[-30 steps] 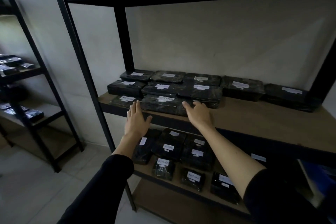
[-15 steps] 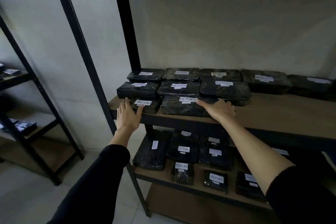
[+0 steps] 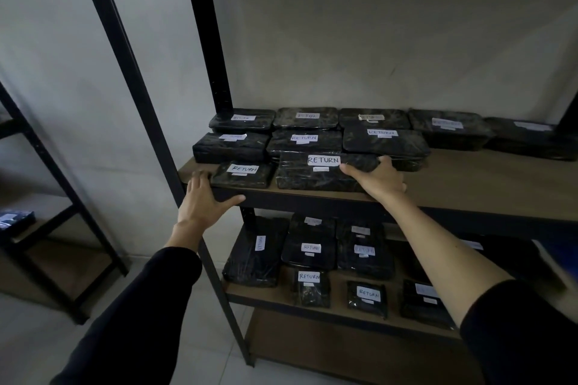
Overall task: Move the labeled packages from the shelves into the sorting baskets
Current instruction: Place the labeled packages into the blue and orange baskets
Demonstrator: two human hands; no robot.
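Observation:
Several black wrapped packages with white RETURN labels lie on the middle shelf (image 3: 469, 187). A large package (image 3: 312, 173) sits at the front edge, and my right hand (image 3: 377, 180) grips its right end, thumb on top near the label. Left of it lies a small package (image 3: 242, 174). My left hand (image 3: 203, 200) rests at the shelf's front edge beside this small package, fingers straight and thumb spread, holding nothing. More labeled packages (image 3: 309, 248) fill the lower shelf. No basket is in view.
A black metal upright (image 3: 131, 72) stands just left of my left hand. A second shelving unit (image 3: 62, 197) stands at the far left with a blue item (image 3: 14, 220) on it. Pale floor tiles (image 3: 37, 337) lie below.
The view has moved closer to the shelf. My right hand has closed onto the right end of the large front package; my left hand has settled at the shelf edge.

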